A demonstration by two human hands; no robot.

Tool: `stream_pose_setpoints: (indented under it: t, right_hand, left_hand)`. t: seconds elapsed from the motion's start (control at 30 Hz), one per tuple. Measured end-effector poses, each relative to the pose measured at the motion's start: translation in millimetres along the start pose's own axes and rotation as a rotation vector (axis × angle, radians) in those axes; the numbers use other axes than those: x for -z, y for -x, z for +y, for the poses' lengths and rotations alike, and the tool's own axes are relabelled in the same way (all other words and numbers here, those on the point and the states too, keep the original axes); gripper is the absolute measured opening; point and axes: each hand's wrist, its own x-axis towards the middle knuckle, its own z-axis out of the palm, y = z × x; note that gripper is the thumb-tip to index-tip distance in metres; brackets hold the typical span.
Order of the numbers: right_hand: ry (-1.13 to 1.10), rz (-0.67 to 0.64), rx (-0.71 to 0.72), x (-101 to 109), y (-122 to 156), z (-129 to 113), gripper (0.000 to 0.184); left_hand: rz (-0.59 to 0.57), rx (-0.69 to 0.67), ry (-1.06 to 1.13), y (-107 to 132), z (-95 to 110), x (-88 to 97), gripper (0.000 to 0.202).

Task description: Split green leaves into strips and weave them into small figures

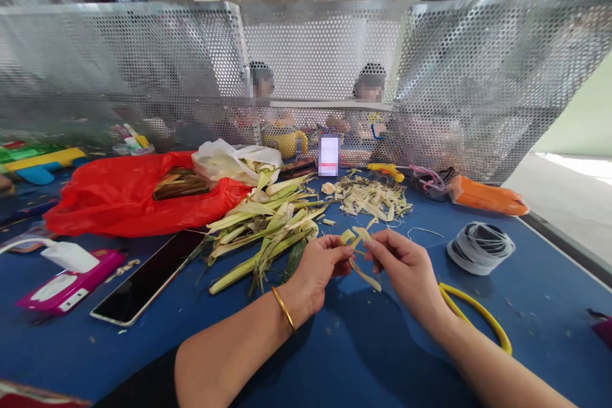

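My left hand [329, 258], with a gold bangle on its wrist, pinches pale yellow-green strips of corn husk [359, 237]. On the other side of the strips, my right hand [396, 255] is closed with thumb and forefinger on a strip end. One loose end [370, 280] hangs below the fingers. Left of my hands lies a heap of dried corn husks [275, 220], green to straw-coloured. Behind them sits a smaller pile of pale husk scraps [373, 196]. The hidden fingertips keep me from seeing how the strips cross.
A red plastic bag [115, 197], white bag [229, 159] and dark phone [148, 280] lie left. Nearby is a magenta power strip [71, 284]. A lit phone [329, 156] stands ahead. Right are a white twine spool [480, 248], yellow tube [492, 319] and orange packet [488, 196]. Perforated metal panels [325, 32] separate two people.
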Motion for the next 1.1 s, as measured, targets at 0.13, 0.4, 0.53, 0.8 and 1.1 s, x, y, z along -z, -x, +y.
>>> stream_pose_setpoints:
  t: [0.13, 0.4, 0.53, 0.8, 1.1]
  right_hand:
    - [0.182, -0.037, -0.054, 2.7, -1.7, 5.4, 0.024]
    - [0.28, -0.024, -0.014, 1.0, -1.8, 8.0, 0.025]
    - [0.281, -0.017, -0.015, -0.7, -0.6, 9.8, 0.024]
    - [0.191, -0.125, -0.07, 2.0, -2.4, 8.7, 0.024]
    - [0.426, -0.185, -0.075, 11.1, -7.1, 4.2, 0.022]
  left_hand:
    - [0.037, -0.055, -0.04, -0.7, 0.6, 0.4, 0.014]
    - [0.028, -0.137, -0.157, 4.2, 3.4, -2.9, 0.014]
    - [-0.001, -0.192, -0.286, 3.9, 0.5, -3.2, 0.011]
    - [-0.099, -0.31, -0.59, -3.2, -7.8, 5.8, 0.017]
    - [-0.202, -0.327, -0.94, -0.5, -3.2, 10.2, 0.012]
